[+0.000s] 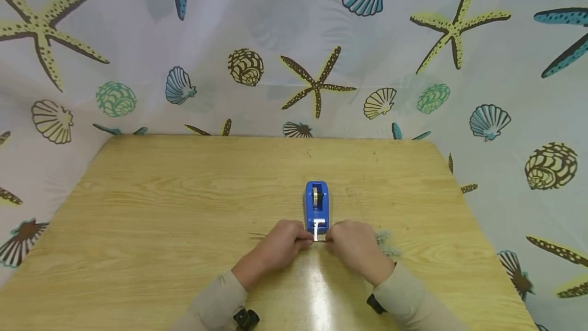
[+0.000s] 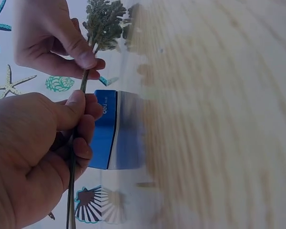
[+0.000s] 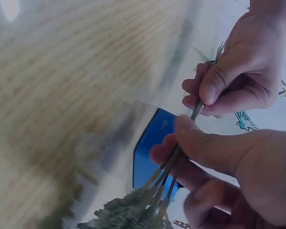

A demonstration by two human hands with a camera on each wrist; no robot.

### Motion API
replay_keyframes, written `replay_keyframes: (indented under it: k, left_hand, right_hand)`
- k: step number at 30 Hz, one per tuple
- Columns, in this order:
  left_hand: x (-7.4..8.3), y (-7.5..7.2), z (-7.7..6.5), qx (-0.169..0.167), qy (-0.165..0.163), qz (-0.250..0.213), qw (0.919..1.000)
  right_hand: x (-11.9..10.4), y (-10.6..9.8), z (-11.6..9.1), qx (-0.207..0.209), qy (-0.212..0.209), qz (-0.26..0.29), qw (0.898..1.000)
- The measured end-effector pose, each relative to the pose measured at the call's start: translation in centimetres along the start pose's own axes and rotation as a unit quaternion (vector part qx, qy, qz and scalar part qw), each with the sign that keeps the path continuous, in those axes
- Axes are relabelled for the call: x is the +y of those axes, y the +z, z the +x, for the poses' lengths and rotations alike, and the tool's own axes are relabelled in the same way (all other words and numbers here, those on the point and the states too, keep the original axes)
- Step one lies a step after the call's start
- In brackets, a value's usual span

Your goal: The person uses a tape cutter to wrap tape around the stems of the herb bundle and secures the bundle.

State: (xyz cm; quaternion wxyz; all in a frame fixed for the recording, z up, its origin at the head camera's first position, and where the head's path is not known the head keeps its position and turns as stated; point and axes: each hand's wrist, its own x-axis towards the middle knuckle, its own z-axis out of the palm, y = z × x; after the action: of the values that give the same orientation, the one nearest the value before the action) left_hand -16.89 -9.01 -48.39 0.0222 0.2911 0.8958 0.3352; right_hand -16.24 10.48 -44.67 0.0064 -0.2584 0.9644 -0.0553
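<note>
A pale cloth printed with starfish and shells (image 1: 149, 47) hangs beyond the far edge and along both sides of the wood-grained counter (image 1: 151, 188). From the left, a beige sleeve (image 1: 206, 300) reaches in, with a black device (image 1: 246, 318) at its wrist. The bare ends of a bundle of thin stems (image 2: 72, 186) stick out past the left hand (image 1: 281, 243), which pinches the bundle between thumb and curled fingers. A short length of the stems bridges the gap between the two hands, low over the counter. Just beyond that gap sits a blue tape dispenser (image 1: 317, 187), and a bright white strip (image 1: 316, 230) shows between its near end and the stems. The right hand (image 1: 357, 245) pinches the same bundle near its leafy end; grey-green foliage (image 1: 386, 244) spreads out just right of it, above a second beige sleeve (image 1: 406, 292).
</note>
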Motion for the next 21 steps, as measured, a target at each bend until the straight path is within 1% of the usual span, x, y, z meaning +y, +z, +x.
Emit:
replay_keyframes:
  k: [3,5,10,16,19,21]
  left_hand:
    - [0.04,-0.03,0.05,0.009,0.005,-0.001,0.9999]
    - [0.04,-0.02,0.05,0.013,0.002,-0.005,0.9999]
    - [0.03,0.14,0.02,0.017,-0.011,-0.021,0.9996]
    - [-0.13,0.24,-0.28,0.036,-0.034,-0.038,0.9981]
    - [-0.15,0.27,-0.33,0.042,-0.038,-0.047,0.9973]
    - [-0.16,0.33,-0.3,0.04,-0.041,-0.05,0.9971]
  right_hand:
    - [0.11,-0.08,0.06,-0.001,-0.014,-0.017,1.0]
    - [0.13,-0.16,0.14,-0.008,-0.014,-0.017,1.0]
    - [0.16,-0.21,0.27,-0.017,0.0,0.003,1.0]
    - [-0.02,-0.24,0.52,-0.014,0.015,0.017,1.0]
    - [-0.06,-0.2,0.59,-0.013,0.024,0.023,0.999]
    - [-0.04,-0.14,0.62,-0.014,0.029,0.028,0.999]
